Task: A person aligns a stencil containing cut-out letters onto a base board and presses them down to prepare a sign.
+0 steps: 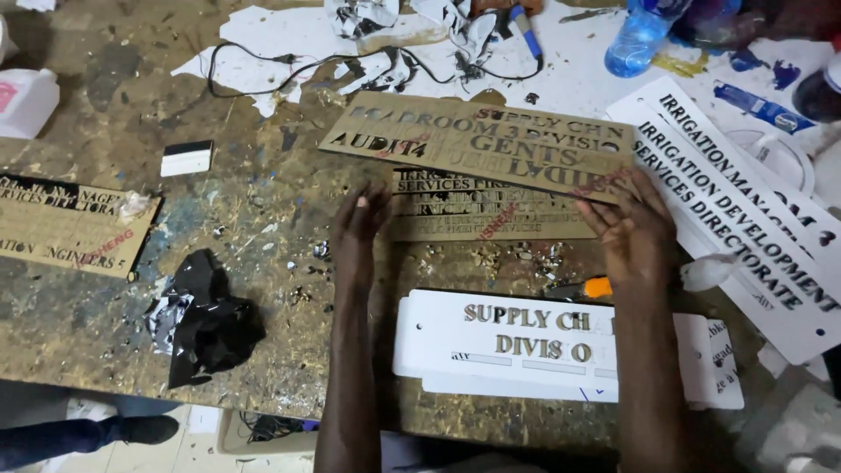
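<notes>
My left hand (pixel 357 229) rests with fingers spread at the left end of a brown lettered stencil sheet (pixel 491 219) lying flat on the worn workbench (pixel 263 219). At that sheet's right end is my right hand (pixel 632 229), palm partly turned up and fingers apart. Neither hand grips anything. A second, larger brown cut-out sheet (pixel 477 138) overlaps the first just beyond my fingers. A white sign plate (pixel 526 343) with gold letters lies under my forearms near the bench's front edge.
White sign plates with black letters (pixel 745 206) lie at the right. Another brown sheet (pixel 70 228) sits far left, crumpled black film (pixel 206 320) in front of it. An orange-handled knife (pixel 589 287), a white block (pixel 187 158), a black cable (pixel 289 66) and a plastic bottle (pixel 639 35) are nearby.
</notes>
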